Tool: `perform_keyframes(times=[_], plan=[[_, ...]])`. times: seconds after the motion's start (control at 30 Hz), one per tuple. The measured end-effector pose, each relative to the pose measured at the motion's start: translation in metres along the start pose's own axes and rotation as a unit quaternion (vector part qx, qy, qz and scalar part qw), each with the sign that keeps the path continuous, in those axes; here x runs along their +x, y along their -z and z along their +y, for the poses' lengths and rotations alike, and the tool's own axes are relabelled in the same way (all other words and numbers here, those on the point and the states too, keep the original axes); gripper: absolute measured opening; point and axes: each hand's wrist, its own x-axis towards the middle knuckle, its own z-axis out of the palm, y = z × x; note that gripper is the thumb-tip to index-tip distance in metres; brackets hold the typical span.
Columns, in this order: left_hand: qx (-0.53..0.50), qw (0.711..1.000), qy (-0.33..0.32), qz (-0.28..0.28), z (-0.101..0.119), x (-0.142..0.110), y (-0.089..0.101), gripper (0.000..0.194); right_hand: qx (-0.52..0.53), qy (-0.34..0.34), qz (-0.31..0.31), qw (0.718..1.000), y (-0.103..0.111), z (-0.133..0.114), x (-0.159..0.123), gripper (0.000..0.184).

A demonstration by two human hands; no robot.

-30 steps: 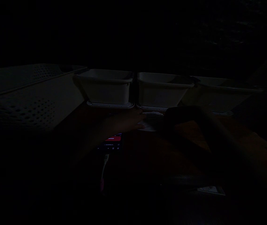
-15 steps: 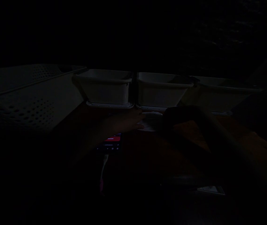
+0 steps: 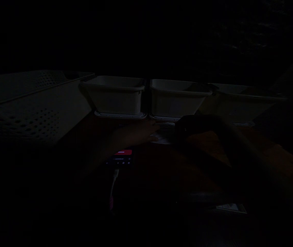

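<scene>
The room is very dark, with black filling everything past the far side of a reddish-brown desk [image 3: 208, 145]. With a pale flat piece [image 3: 165, 134] on the desk as the clock's centre, three pale tubs stand beyond it in a row: the left tub [image 3: 118, 100] at ten o'clock, the middle tub [image 3: 176, 103] at one, and the right tub [image 3: 241, 109] between two and three, dimmer than the others. A large basket [image 3: 71, 108] with rows of round holes spreads out toward nine and ten o'clock.

The person's left hand [image 3: 142, 132] reaches in from eight o'clock, thumb and fingers spread apart, the tips at the near-left edge of the pale piece. The right hand [image 3: 189, 126] is at three o'clock, bent inward against that end; it is too dark to tell whether it pinches the piece or only touches it.

At eight o'clock, partly hidden by the left forearm, lies a phone [image 3: 124, 158] with a red band lit on its screen. A white cable [image 3: 115, 174] with a pink section runs from it toward seven. Between four and five o'clock lies a small flat item [image 3: 231, 207], its details unclear.
</scene>
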Motion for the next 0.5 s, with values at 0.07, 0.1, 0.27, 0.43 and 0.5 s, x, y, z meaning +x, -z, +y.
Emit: perform_keyframes(times=[0.07,0.1,0.27,0.43,0.5], plan=[[-0.003,1.000,0.002,-0.002,0.001,0.000,0.001,0.031,-0.050,0.045,0.020,0.998,0.003,-0.001,0.002,0.020],[-0.004,1.000,0.007,-0.006,0.001,0.000,0.002,0.031,-0.080,0.072,0.033,0.994,0.003,-0.001,0.003,0.017],[-0.017,1.000,0.018,-0.018,0.003,0.001,0.004,0.036,-0.108,0.116,0.065,0.985,-0.005,-0.011,0.007,0.019],[-0.045,0.999,-0.018,0.015,-0.002,0.001,-0.001,0.040,-0.102,0.124,0.042,0.986,-0.016,-0.009,0.016,0.019],[-0.052,0.998,-0.017,0.016,-0.004,0.000,-0.003,0.038,-0.097,0.118,0.034,0.988,-0.017,-0.006,0.018,0.019]])
